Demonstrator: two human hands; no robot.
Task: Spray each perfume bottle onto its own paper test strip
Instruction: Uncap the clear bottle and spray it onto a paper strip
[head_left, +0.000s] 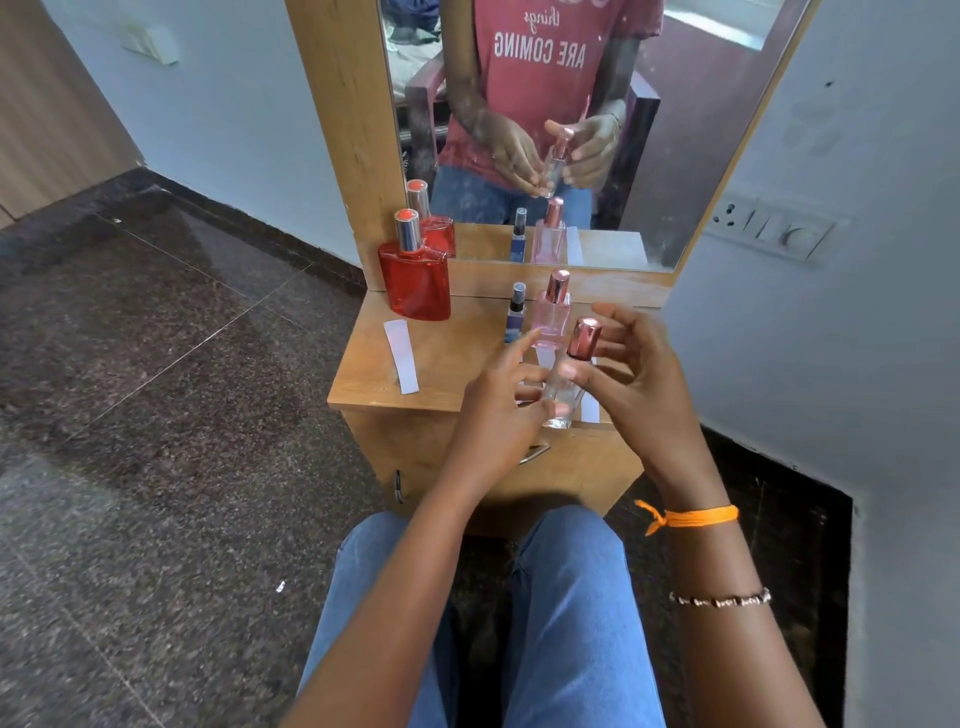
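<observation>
A clear glass perfume bottle (567, 379) with a rose-gold cap is held upright above the front of the small wooden dresser top (447, 358). My left hand (498, 405) grips its lower body. My right hand (628, 374) has its thumb on the bottle below the cap, the other fingers spread. A red bottle (415, 280) stands at the back left, with a white paper strip (401, 356) in front of it. A slim blue bottle (516, 318) and a pink bottle (553, 312) stand mid-back. Another strip (589, 408) peeks out under my hands.
A mirror (675, 130) in a wooden frame rises behind the bottles and reflects them and my hands. A white wall with a switch panel (769, 231) lies close on the right. Dark granite floor (156, 364) spreads to the left. My knees in jeans (571, 597) sit below the dresser.
</observation>
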